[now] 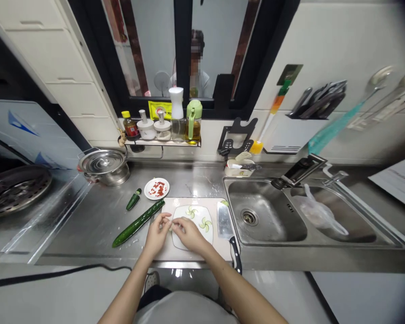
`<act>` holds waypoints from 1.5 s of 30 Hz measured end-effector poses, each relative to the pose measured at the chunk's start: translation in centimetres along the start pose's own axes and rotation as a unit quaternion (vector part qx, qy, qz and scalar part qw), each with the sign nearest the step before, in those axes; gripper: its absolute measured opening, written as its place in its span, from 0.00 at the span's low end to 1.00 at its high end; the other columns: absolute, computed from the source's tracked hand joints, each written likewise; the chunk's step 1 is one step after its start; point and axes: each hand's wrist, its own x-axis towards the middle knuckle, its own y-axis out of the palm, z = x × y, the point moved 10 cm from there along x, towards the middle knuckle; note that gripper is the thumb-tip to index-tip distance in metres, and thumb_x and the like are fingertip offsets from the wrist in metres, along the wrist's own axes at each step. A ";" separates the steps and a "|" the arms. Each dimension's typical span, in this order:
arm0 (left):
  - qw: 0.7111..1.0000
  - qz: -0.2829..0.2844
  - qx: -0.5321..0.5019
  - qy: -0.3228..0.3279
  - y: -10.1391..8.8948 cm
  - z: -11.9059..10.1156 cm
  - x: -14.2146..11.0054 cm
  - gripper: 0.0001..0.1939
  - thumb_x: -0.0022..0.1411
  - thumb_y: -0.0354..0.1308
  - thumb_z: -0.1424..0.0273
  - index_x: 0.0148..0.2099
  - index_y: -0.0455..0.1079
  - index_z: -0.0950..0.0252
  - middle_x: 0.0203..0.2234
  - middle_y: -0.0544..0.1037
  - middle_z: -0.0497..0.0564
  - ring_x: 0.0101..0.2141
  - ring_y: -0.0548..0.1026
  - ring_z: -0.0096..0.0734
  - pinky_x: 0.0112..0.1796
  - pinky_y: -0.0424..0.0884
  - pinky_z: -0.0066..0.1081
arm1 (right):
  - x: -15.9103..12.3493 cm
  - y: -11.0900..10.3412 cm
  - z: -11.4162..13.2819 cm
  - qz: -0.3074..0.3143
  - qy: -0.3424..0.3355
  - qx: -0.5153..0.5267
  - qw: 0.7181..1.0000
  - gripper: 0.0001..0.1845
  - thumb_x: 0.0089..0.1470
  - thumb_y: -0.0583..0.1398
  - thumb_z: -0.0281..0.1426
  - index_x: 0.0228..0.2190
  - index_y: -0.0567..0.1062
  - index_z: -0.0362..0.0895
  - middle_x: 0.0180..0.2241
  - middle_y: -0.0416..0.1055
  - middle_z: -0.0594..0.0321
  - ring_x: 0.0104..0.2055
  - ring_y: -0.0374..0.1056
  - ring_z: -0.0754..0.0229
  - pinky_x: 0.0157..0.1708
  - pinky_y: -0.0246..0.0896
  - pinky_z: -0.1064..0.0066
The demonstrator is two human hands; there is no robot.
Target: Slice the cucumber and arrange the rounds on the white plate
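Observation:
My left hand and my right hand meet over the left part of a white squarish plate. The fingertips of both are closed on a small pale piece that looks like cucumber, mostly hidden by the fingers. Green-edged cucumber slices in pinwheel shapes, one at the top and one at the right, lie on the plate. Beneath it is a pale cutting board. A kitchen knife rests along the board's right side, its black handle toward me. Left of my hands lies a long cucumber, its upper end by the board.
A short cucumber piece and a small dish of red bits sit behind the long cucumber. A lidded steel pot stands back left. To the right is a double sink with a plastic bag. Bottles line a shelf.

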 end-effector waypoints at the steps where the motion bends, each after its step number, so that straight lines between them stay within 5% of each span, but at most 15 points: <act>1: 1.000 0.002 -0.008 0.006 0.1 -0.8 0.3 0.16 0.61 0.53 0.60 0.47 0.66 0.64 0.27 0.72 0.47 0.31 0.71 0.29 0.37 0.67 0.30 | 0.6 0.0 0.2 0.000 0.002 0.020 1.000 0.10 0.57 0.56 0.33 0.35 0.77 0.45 0.32 0.74 0.61 0.36 0.68 0.59 0.38 0.61 0.69; 4: 0.999 -0.005 -0.039 0.003 -0.1 -1.8 0.9 0.17 0.60 0.54 0.59 0.47 0.65 0.63 0.26 0.70 0.45 0.30 0.69 0.27 0.35 0.65 0.28 | 1.7 -0.4 -0.3 -0.026 0.034 0.082 0.996 0.07 0.54 0.58 0.33 0.31 0.75 0.44 0.30 0.73 0.64 0.33 0.67 0.61 0.36 0.60 0.70; 10: 0.986 0.004 -0.150 -0.078 0.2 -0.2 0.9 0.22 0.58 0.55 0.54 0.48 0.66 0.65 0.22 0.66 0.43 0.22 0.63 0.22 0.26 0.58 0.24 | 2.1 -0.5 -1.8 -0.036 0.092 0.199 0.975 0.05 0.49 0.59 0.32 0.28 0.73 0.44 0.25 0.70 0.67 0.29 0.65 0.64 0.33 0.61 0.72; 18: 0.967 0.027 -0.212 -0.138 1.8 0.4 0.0 0.28 0.45 0.67 0.55 0.45 0.70 0.65 0.27 0.74 0.47 0.28 0.71 0.25 0.33 0.64 0.27 | 1.4 -0.4 -3.2 -0.044 0.176 0.312 0.933 0.10 0.45 0.62 0.37 0.27 0.72 0.44 0.22 0.68 0.67 0.24 0.62 0.66 0.20 0.53 0.76; 23: 0.965 0.025 -0.218 -0.147 2.2 0.0 -0.3 0.23 0.45 0.67 0.54 0.37 0.71 0.66 0.30 0.78 0.51 0.32 0.73 0.29 0.35 0.66 0.28 | 0.8 -0.4 -3.8 -0.048 0.219 0.343 0.912 0.10 0.43 0.62 0.37 0.27 0.73 0.43 0.24 0.70 0.66 0.25 0.63 0.66 0.19 0.52 0.78; 34: 0.982 0.019 -0.169 -0.085 1.0 -2.5 0.0 0.15 0.52 0.63 0.58 0.33 0.71 0.65 0.27 0.77 0.49 0.29 0.72 0.28 0.33 0.67 0.27 | 0.4 -0.3 -2.6 -0.011 0.228 0.373 0.899 0.11 0.41 0.63 0.38 0.23 0.71 0.42 0.22 0.67 0.67 0.25 0.63 0.67 0.18 0.50 0.79; 45: 0.991 0.010 0.104 0.088 -0.2 -6.3 -0.2 0.09 0.59 0.57 0.65 0.34 0.74 0.63 0.31 0.78 0.50 0.33 0.72 0.31 0.39 0.66 0.30 | -0.1 -0.6 -2.4 -0.011 0.252 0.368 0.895 0.08 0.40 0.59 0.35 0.20 0.70 0.42 0.21 0.66 0.65 0.26 0.62 0.65 0.17 0.47 0.79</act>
